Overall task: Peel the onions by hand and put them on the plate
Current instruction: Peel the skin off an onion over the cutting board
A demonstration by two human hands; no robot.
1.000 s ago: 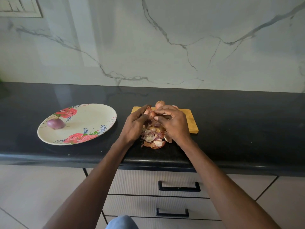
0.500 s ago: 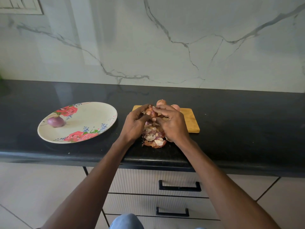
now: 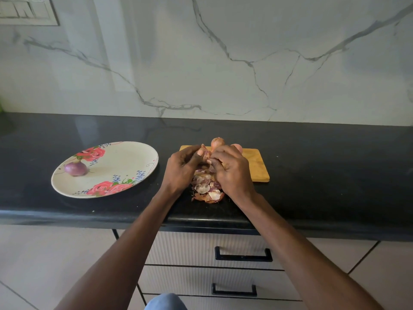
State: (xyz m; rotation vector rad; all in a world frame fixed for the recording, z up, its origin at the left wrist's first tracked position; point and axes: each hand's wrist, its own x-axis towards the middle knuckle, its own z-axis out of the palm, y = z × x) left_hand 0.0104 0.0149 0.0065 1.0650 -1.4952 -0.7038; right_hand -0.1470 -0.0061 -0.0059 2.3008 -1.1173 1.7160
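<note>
Landmark taken: wooden cutting board [image 3: 257,164] on black countertop [image 3: 335,175].

Onion in work [image 3: 205,153] held above near-left corner of board, between the two hands and touching both. Only a small reddish patch visible between the fingertips; long axis not determinable. Left hand [image 3: 181,170] at left of board, fingers curled, thumb and fingertips clamped on onion from the left. Right hand [image 3: 231,168] over board's near-left part, fingers bent down and together, tips pinching at onion or its skin from the right; which of the two, not determinable. Both hands equally near onion, meeting at it. Both forearms reaching in from near edge of counter, converging toward board, wrists roughly level.

Two unpeeled onions [image 3: 218,142] at far edge of board, just beyond the knuckles, partly hidden by right hand. Pile of loose skins [image 3: 206,187] on counter just off near-left corner of board, directly below the hands.

Floral plate [image 3: 125,153] well left of board, beside left hand but apart from it. One peeled purple onion [image 3: 76,168] lying on plate's left part.

Judgement: peeling step in hand, second onion not yet bare. Plate lies leftward of grip, so left hand better placed for transfer once skin is off.
</note>
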